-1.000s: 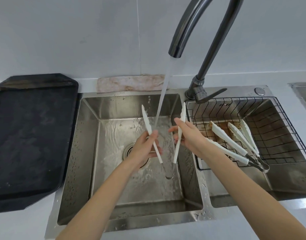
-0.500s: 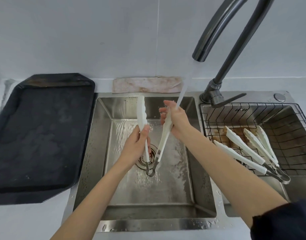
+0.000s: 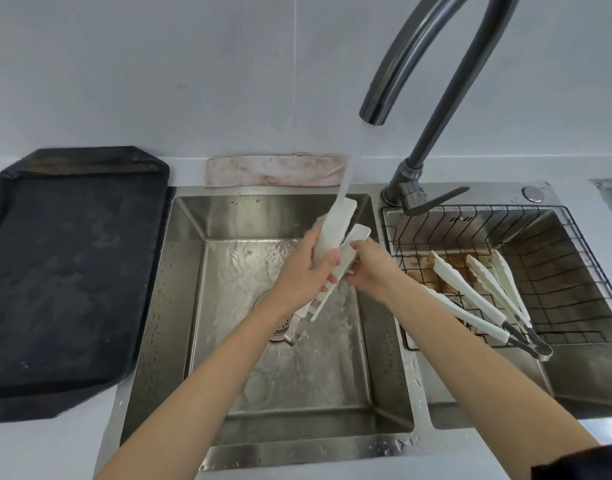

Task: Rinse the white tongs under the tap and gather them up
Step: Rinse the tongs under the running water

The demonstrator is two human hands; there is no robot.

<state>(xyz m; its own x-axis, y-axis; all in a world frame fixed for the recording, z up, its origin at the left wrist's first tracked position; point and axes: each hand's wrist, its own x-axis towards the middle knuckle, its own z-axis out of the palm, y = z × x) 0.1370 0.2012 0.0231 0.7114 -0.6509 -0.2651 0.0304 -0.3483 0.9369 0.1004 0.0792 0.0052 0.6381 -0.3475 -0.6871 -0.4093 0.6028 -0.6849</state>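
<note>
Both hands drawn together since half a second back; tongs (image 3: 335, 237) then spread apart with one arm in each hand, now nearly closed, white arms side by side and tilted up to the right, tips raised into the water stream (image 3: 347, 174).

Head view. Left hand (image 3: 306, 271) wrapped around the nearer white arm, thumb across its face, grip closed on the tongs. Right hand (image 3: 370, 268) pressed against the other arm from the right, fingers curled on it, also gripping the tongs. Both forearms reaching in from the lower edge, meeting over the left basin. Metal hinge end of the tongs pointing down toward the drain (image 3: 280, 327). Water from the tap (image 3: 418, 64) striking the upper white tip.

Left basin (image 3: 180, 289) wet, water sheeting across its floor; nothing lying in it, tongs held above it. Right basin (image 3: 574, 382) holding a black wire basket (image 3: 574, 258). More white tongs (image 3: 470, 296) lying in the basket, white ends up to the left, metal hinge ends poking over the near rim to the lower right; exact count hard to tell. Brownish stains on the basin wall behind them.

Black tray (image 3: 65, 271) on the counter left of the sink. Folded pinkish cloth (image 3: 275, 169) along the wall behind the left basin.
</note>
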